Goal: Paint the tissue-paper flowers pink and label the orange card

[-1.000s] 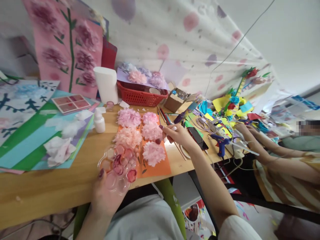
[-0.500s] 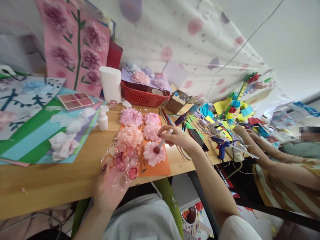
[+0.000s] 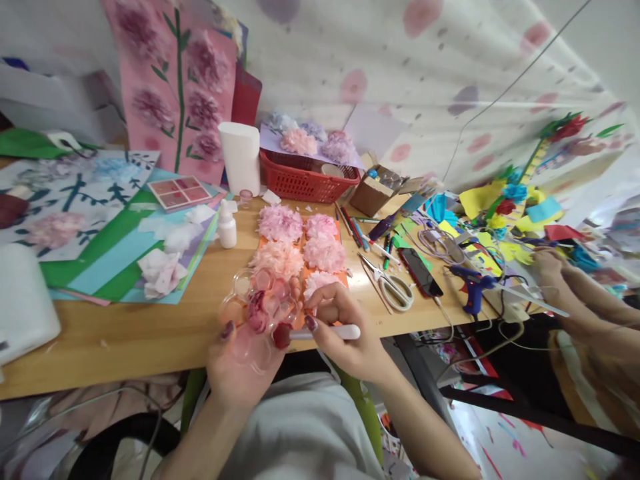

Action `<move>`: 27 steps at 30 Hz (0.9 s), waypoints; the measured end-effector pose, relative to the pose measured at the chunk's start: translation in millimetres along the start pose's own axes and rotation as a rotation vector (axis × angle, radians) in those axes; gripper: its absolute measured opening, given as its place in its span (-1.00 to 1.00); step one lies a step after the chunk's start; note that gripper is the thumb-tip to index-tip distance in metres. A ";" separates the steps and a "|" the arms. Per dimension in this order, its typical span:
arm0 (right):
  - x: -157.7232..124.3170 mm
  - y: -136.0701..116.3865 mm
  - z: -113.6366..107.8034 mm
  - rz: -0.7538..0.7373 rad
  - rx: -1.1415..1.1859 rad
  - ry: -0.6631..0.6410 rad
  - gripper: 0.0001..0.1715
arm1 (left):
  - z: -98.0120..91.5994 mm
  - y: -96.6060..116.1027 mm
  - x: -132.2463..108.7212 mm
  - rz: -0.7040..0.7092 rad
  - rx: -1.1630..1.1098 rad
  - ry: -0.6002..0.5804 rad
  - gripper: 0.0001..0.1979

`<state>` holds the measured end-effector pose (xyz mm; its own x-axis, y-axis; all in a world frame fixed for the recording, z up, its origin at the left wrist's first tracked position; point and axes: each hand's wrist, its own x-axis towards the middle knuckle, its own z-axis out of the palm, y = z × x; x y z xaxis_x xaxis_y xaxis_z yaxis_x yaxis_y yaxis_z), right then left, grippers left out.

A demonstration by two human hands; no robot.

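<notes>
My left hand (image 3: 240, 367) holds a clear plastic paint palette (image 3: 260, 308) with pink and red paint in its wells, at the table's front edge. My right hand (image 3: 345, 333) grips a white-handled brush (image 3: 320, 332); its red tip rests in a lower well of the palette. Just beyond lie several pink tissue-paper flowers (image 3: 300, 243) on an orange sheet (image 3: 345, 273).
Scissors (image 3: 393, 288), a phone (image 3: 423, 272), pens and a blue glue gun (image 3: 470, 290) lie to the right. A red basket (image 3: 305, 185), a white cup (image 3: 241, 157), a small bottle (image 3: 227, 227) and coloured sheets (image 3: 100, 260) stand behind and left. Another person's hands (image 3: 560, 270) work at right.
My right hand drew the brush back from the flowers to the palette, and its tip now sits in a paint well. The view has shifted, so everything appears further right.
</notes>
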<state>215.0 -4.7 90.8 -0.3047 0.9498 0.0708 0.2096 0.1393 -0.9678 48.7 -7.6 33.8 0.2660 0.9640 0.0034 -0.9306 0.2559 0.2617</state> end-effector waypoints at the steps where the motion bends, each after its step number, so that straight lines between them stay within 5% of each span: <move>1: -0.3 2.0 1.5 -0.001 0.010 0.012 -0.76 | -1.7 -0.8 -2.2 -0.019 0.008 -0.008 -0.63; 11: -7.0 17.7 3.5 0.019 0.145 0.068 -0.78 | 2.0 -4.5 -0.3 -0.015 0.051 0.044 -0.52; 15: 6.3 9.2 -26.8 0.057 0.089 0.143 -0.69 | -5.1 -2.4 0.9 0.001 0.049 0.056 -0.52; 17: 24.0 -3.9 -49.3 0.048 -0.087 0.191 -0.69 | -10.9 0.0 0.3 0.057 0.032 0.068 -0.68; 21: 82.9 -20.7 -75.1 0.068 -0.502 0.067 -0.51 | -17.8 3.2 -0.5 0.127 -0.017 0.115 -0.80; 27: 149.3 0.4 -57.0 0.174 -0.730 -0.177 -0.47 | -16.6 3.4 0.3 0.163 -0.005 0.140 -0.74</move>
<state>222.6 153.2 114.7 -0.3427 0.9245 -0.1666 0.8090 0.2003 -0.5526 41.5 -5.2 18.7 0.0750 0.9932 -0.0888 -0.9597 0.0961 0.2639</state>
